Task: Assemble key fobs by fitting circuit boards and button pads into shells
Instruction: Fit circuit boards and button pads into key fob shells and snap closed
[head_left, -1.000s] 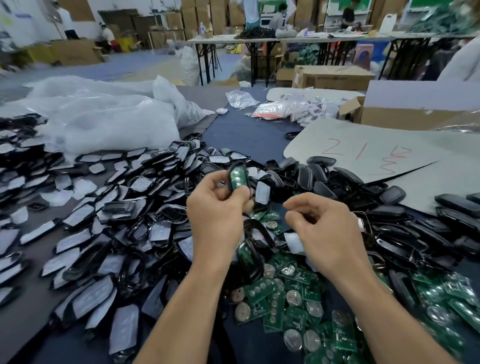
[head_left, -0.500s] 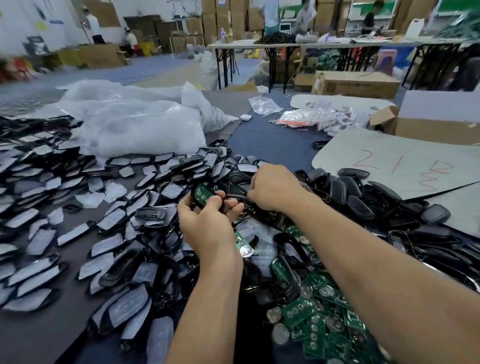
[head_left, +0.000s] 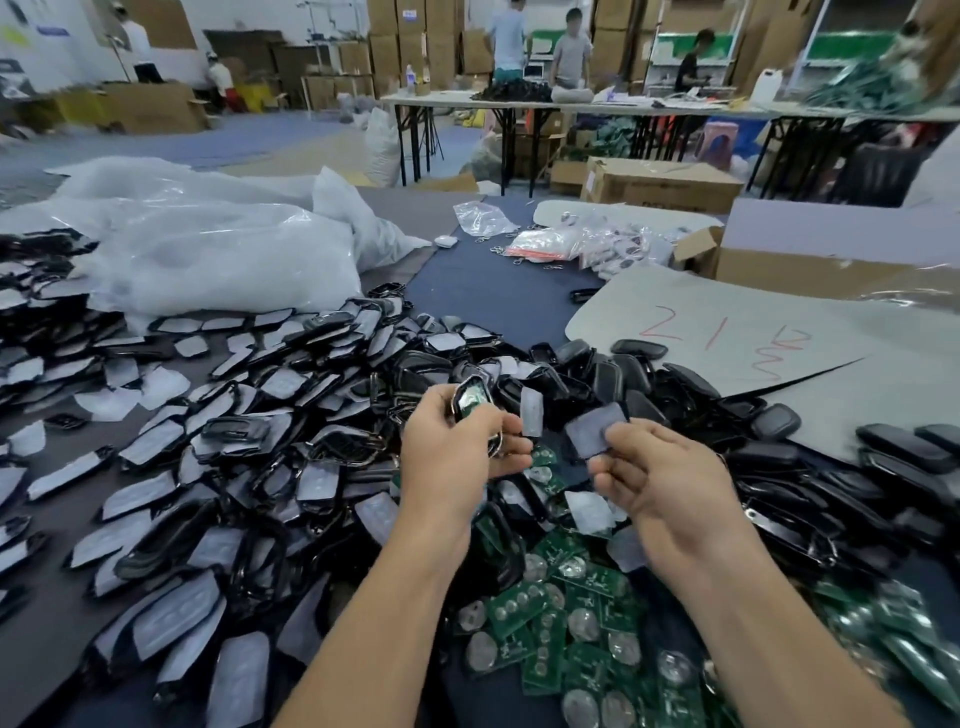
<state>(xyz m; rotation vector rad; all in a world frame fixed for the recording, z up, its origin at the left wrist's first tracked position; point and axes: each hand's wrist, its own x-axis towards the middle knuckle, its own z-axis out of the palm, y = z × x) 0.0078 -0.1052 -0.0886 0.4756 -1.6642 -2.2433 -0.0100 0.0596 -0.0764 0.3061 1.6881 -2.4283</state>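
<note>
My left hand (head_left: 447, 462) grips a black key fob shell (head_left: 470, 402) with a green circuit board showing inside it, held above the pile at centre. To its right, my right hand (head_left: 660, 478) pinches a grey button pad (head_left: 595, 428) between thumb and fingers, a short gap from the shell. Under both hands lie green circuit boards with coin cells (head_left: 550, 623). Shells with grey pads (head_left: 249, 457) spread over the left of the table, and plain black shell halves (head_left: 810, 467) are heaped on the right.
A clear plastic bag heap (head_left: 208, 249) lies at the back left. A grey cardboard sheet with red writing (head_left: 727, 338) and an open carton (head_left: 810, 260) stand at the right. Small bagged parts (head_left: 561, 241) lie beyond. People work at far tables.
My right hand has drawn back from the far pile with a grey button pad. My left hand has lifted the shell with its board slightly up and to the right.
</note>
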